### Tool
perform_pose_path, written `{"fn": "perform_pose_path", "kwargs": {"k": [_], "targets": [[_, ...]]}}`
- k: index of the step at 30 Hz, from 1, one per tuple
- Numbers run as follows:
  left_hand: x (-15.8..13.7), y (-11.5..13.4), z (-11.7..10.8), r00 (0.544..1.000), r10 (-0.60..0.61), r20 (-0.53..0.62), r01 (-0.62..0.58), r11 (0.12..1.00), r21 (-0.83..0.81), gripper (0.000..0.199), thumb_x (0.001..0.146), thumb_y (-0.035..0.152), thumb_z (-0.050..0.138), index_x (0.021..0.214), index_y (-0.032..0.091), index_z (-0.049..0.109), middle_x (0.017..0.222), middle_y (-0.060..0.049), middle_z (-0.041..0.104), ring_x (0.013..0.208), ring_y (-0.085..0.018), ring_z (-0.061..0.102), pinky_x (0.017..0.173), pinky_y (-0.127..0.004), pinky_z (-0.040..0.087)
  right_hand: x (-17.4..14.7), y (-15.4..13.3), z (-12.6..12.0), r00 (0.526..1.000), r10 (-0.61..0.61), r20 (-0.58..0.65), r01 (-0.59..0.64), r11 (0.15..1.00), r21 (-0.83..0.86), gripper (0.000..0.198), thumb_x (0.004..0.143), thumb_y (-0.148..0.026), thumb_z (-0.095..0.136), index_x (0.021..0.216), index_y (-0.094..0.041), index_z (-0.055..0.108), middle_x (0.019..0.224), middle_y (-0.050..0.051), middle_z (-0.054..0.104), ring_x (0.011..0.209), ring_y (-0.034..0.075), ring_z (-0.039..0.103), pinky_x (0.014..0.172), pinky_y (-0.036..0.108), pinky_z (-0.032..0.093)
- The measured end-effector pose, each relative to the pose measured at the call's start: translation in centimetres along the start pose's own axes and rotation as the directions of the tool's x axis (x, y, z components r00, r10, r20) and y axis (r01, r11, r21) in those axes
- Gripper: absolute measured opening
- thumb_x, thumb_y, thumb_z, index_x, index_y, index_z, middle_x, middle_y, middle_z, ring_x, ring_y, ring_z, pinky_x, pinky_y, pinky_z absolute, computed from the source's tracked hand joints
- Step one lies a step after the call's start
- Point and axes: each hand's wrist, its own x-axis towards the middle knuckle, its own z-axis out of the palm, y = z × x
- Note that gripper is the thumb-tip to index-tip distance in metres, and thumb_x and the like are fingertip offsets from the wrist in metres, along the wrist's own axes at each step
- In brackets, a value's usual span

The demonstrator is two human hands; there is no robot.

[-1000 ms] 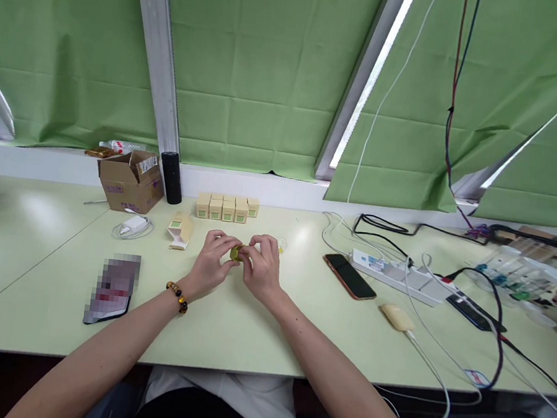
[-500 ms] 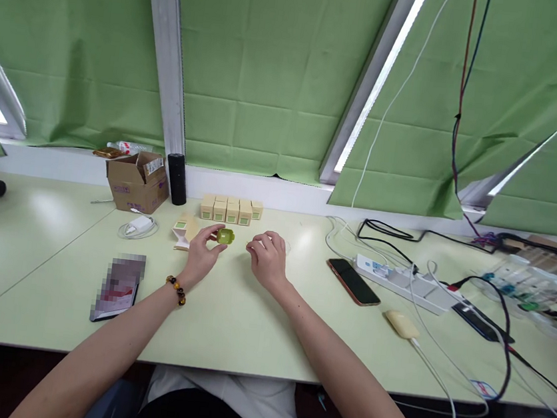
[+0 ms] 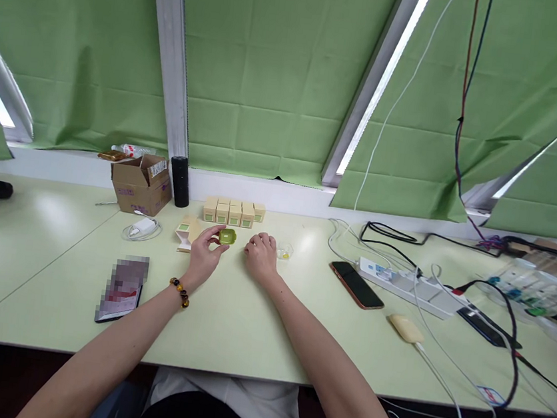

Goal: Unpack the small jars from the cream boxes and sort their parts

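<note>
My left hand [image 3: 204,257], with a beaded bracelet on the wrist, holds a small green open container [image 3: 228,236] between thumb and fingers. Its hollow side faces me. Just to the right, my right hand [image 3: 260,257] is closed low over the table, fingers curled together; whatever they pinch, if anything, is hidden. Beside its knuckles lies a small clear dish [image 3: 284,250] with something yellow in it. An opened small cream carton [image 3: 186,232] lies left of my left hand. Behind both hands stand several small cream boxes [image 3: 234,214] in a cluster.
A cardboard box [image 3: 141,184] and a black cylinder [image 3: 179,182] stand at the back left, near a white charger [image 3: 144,226]. One phone [image 3: 122,290] lies left, another phone [image 3: 356,285] right. A power strip [image 3: 405,287] with cables and a cream mouse-shaped object [image 3: 405,329] occupy the right.
My right hand has moved slightly left and down, uncovering the clear dish. My left hand still holds the green container in nearly the same place. The view has shifted a little.
</note>
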Motion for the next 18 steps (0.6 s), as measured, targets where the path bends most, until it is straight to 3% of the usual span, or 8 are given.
{"fn": "perform_pose_path", "kwargs": {"k": [4, 7, 9, 10, 13, 18], "targets": [[0.0, 0.0, 0.0, 1.000, -0.001, -0.008, 0.001, 1.000, 0.013, 0.045, 0.077, 0.017, 0.075, 0.122, 0.022, 0.072, 0.128, -0.010, 0.071, 0.102, -0.020, 0.067, 0.087, -0.035, 0.057, 0.2, 0.3, -1.3, 0.996, 0.042, -0.081, -0.038, 0.998, 0.054, 0.021, 0.090, -0.010, 0.064, 0.083, -0.021, 0.081, 0.102, 0.011, 0.074, 0.111, 0.030, 0.050, 0.097, 0.048, 0.037], [0.0, 0.1, 0.0, 1.000, -0.020, -0.002, 0.020, 0.999, -0.031, 0.045, 0.076, 0.018, 0.076, 0.121, 0.021, 0.073, 0.127, -0.010, 0.071, 0.101, -0.020, 0.067, 0.088, -0.036, 0.057, 0.3, 0.7, -3.8, 0.964, 0.104, -0.246, -0.066, 0.985, 0.157, 0.021, 0.092, -0.012, 0.063, 0.086, -0.023, 0.079, 0.101, 0.009, 0.074, 0.109, 0.030, 0.052, 0.091, 0.046, 0.041], [-0.1, 0.2, 0.1, 0.999, -0.039, -0.001, 0.039, 0.997, -0.066, 0.045, 0.076, 0.018, 0.077, 0.120, 0.021, 0.073, 0.126, -0.010, 0.071, 0.103, -0.020, 0.066, 0.089, -0.036, 0.057, -0.2, 0.7, -5.5, 0.953, 0.121, -0.277, -0.059, 0.973, 0.222, 0.019, 0.094, -0.013, 0.062, 0.087, -0.022, 0.077, 0.099, 0.010, 0.074, 0.105, 0.029, 0.054, 0.081, 0.041, 0.044], [-0.1, 0.3, 0.2, 0.999, -0.049, 0.000, 0.048, 0.995, -0.084, 0.045, 0.076, 0.019, 0.077, 0.120, 0.021, 0.073, 0.125, -0.011, 0.071, 0.104, -0.021, 0.066, 0.089, -0.037, 0.057, -0.7, 0.5, -6.3, 0.963, 0.118, -0.242, -0.055, 0.966, 0.252, 0.018, 0.095, -0.015, 0.060, 0.089, -0.021, 0.076, 0.098, 0.010, 0.073, 0.101, 0.028, 0.056, 0.076, 0.037, 0.044], [-0.3, 0.7, 0.3, 0.997, -0.077, 0.015, 0.079, 0.988, -0.133, 0.044, 0.075, 0.019, 0.079, 0.119, 0.019, 0.073, 0.122, -0.011, 0.072, 0.105, -0.022, 0.066, 0.091, -0.038, 0.056, -3.0, -0.4, -7.4, 1.000, 0.020, 0.012, -0.023, 0.948, 0.318, 0.019, 0.098, -0.016, 0.055, 0.096, -0.020, 0.073, 0.095, 0.007, 0.075, 0.084, 0.020, 0.063, 0.068, 0.031, 0.043], [-0.2, 0.9, 0.2, 0.993, -0.097, 0.073, 0.113, 0.959, -0.261, 0.045, 0.073, 0.020, 0.086, 0.116, 0.019, 0.072, 0.125, -0.011, 0.072, 0.106, -0.022, 0.067, 0.096, -0.037, 0.053, -5.5, -1.5, -7.2, 0.946, -0.030, 0.323, -0.088, 0.935, 0.344, 0.022, 0.099, -0.017, 0.053, 0.104, -0.023, 0.073, 0.093, 0.002, 0.080, 0.073, 0.017, 0.068, 0.067, 0.028, 0.042]]}}
